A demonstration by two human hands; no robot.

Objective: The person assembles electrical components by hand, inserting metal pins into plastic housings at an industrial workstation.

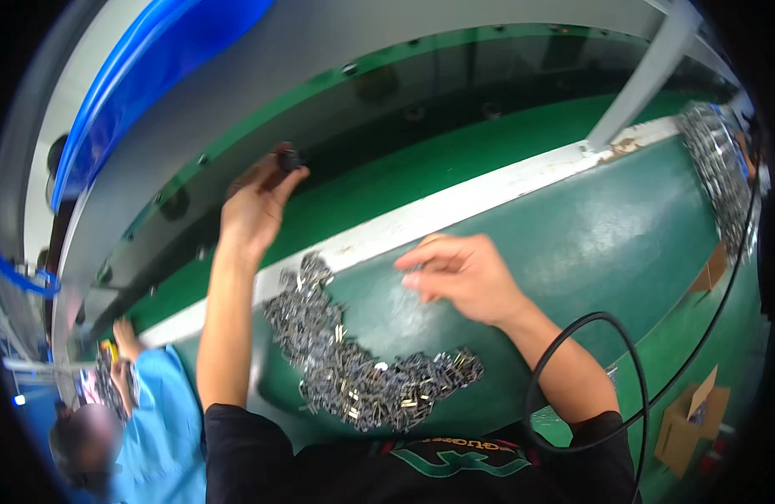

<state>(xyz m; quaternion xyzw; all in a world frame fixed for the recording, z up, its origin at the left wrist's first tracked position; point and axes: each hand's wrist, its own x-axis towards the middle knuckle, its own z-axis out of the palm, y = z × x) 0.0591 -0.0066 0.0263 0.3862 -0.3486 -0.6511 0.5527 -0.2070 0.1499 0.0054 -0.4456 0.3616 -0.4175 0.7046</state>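
My left hand (257, 202) reaches out over the green conveyor belt (412, 176), its fingers closed around a small dark cylindrical part (289, 160). My right hand (467, 273) is above the green tabletop (589, 235), just on my side of the white rail. Its thumb and fingers are pinched together; whatever may be between them is too small to make out. Below and between my forearms lies a curved heap of small silvery metal parts (328, 353), with a few brass-coloured pieces among them. Neither hand touches the heap.
A white rail (429, 210) divides tabletop from belt, with a grey post (643, 88) on it. Stacked metal parts (715, 172) stand far right. A black cable (601, 317) loops over my right forearm. A co-worker in blue (165, 420) sits left; a cardboard box (688, 428) is lower right.
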